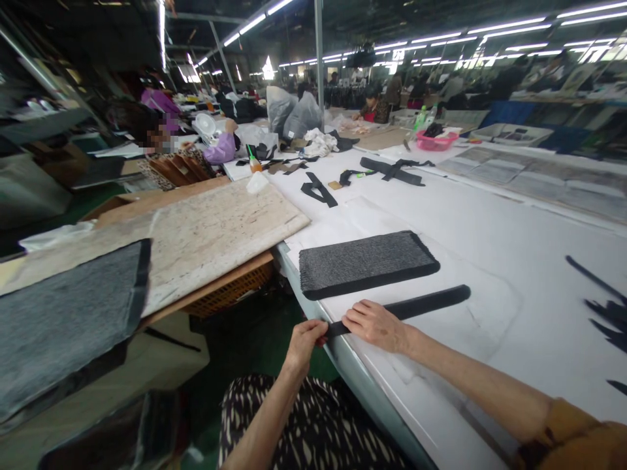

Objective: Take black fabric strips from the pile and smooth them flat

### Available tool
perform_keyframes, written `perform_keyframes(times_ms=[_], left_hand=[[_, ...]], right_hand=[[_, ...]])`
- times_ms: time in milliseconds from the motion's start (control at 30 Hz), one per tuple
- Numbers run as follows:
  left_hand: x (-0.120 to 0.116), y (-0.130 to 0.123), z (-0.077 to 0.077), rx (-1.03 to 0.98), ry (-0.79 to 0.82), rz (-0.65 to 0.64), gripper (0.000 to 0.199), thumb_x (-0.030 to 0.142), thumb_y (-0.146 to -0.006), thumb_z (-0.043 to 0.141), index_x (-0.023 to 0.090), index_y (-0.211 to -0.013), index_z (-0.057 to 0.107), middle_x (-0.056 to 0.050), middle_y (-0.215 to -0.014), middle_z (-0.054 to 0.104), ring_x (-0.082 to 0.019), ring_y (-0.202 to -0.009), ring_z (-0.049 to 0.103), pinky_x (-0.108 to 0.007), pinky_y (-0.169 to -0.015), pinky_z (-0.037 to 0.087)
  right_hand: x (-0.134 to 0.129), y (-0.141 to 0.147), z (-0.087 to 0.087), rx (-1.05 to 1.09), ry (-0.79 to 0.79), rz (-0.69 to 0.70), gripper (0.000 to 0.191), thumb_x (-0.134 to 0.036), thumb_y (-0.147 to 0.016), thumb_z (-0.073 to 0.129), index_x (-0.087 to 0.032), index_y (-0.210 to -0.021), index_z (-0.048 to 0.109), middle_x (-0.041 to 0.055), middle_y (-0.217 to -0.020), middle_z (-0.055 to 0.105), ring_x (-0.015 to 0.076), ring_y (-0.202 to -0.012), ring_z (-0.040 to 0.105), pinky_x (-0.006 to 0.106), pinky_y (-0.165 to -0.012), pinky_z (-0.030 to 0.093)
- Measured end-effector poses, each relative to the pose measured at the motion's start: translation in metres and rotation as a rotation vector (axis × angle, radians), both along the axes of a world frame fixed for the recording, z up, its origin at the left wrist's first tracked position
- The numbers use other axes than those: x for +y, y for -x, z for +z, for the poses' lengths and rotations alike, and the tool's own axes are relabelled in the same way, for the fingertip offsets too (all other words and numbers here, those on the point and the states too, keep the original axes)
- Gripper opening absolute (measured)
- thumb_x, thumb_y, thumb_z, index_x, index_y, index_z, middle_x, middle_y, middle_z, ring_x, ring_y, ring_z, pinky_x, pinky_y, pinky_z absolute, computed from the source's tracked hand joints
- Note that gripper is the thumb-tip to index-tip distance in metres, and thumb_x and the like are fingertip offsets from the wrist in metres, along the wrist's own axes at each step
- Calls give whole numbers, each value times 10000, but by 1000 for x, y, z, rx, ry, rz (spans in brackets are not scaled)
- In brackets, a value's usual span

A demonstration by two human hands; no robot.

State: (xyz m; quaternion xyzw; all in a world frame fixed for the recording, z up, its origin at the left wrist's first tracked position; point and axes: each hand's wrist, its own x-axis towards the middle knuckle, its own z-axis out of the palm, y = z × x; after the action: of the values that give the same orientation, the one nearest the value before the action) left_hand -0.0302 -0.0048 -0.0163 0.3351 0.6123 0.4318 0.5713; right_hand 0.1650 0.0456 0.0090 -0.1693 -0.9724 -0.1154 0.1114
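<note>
A long black fabric strip (428, 302) lies slantwise across the white table near its edge. My left hand (306, 339) pinches the strip's near end at the table edge, thumb and fingers closed. My right hand (375, 324) is on the strip a little further along, its fingers together and bent over it; the part under them is hidden. Just beyond both hands rests a stack of dark grey woven fabric pieces (365, 261) with black borders along the front and right side.
Left stands a worn board (220, 222) with a large grey fabric piece (73, 320) over its edge. Black scraps (392, 171), a glue bottle (254, 162) and a pink basket (435, 140) sit further back. Black strips (610, 320) lie right. A co-worker (166, 153) sits far left.
</note>
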Motion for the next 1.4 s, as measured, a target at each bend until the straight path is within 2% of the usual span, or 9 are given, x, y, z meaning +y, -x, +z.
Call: perform_keyframes(times_ms=[200, 567, 833, 1067, 1167, 1400], left_hand=[[-1, 1, 0, -15, 0, 0, 256, 386, -568, 687, 146, -516, 613, 16, -467, 537, -95, -473, 441, -235, -522, 333], [-5, 14, -13, 32, 0, 3, 265, 400, -553, 691, 149, -504, 618, 25, -446, 511, -94, -470, 427, -232, -513, 331], [-15, 33, -45, 50, 70, 75, 275, 415, -516, 709, 149, -522, 640, 19, -445, 532, -92, -457, 440, -227, -490, 347], [-24, 54, -77, 102, 130, 152, 295, 424, -480, 736, 148, -499, 635, 19, -418, 521, -92, -433, 438, -225, -457, 337], [-28, 62, -91, 128, 162, 186, 307, 429, -468, 742, 146, -502, 628, 23, -412, 515, -91, -429, 436, -222, -451, 332], [-41, 78, -116, 235, 287, 251, 248, 358, -517, 714, 162, -486, 566, 36, -383, 477, -93, -371, 410, -231, -415, 318]], right_hand=[[1, -3, 2, -2, -36, 69, 231, -56, -922, 375, -120, -909, 596, 45, -845, 565, 162, -754, 459, 313, -679, 351], [-1, -24, -8, 118, -26, -36, 213, -34, -895, 404, -99, -963, 594, 58, -827, 577, 165, -758, 484, 306, -694, 395], [-5, -49, -2, 187, -11, -44, 262, -27, -908, 352, -79, -977, 600, 85, -833, 596, 170, -775, 508, 303, -679, 433], [-7, -64, -4, 183, -41, -71, 265, -16, -903, 358, -77, -992, 600, 92, -865, 602, 179, -793, 517, 315, -694, 436], [-11, -54, -3, 168, -40, -55, 255, -25, -905, 366, -85, -972, 605, 83, -847, 596, 174, -782, 514, 311, -690, 428], [-18, -5, 1, 32, -80, 31, 216, -15, -870, 415, -101, -894, 611, 57, -805, 569, 166, -716, 475, 310, -626, 376]])
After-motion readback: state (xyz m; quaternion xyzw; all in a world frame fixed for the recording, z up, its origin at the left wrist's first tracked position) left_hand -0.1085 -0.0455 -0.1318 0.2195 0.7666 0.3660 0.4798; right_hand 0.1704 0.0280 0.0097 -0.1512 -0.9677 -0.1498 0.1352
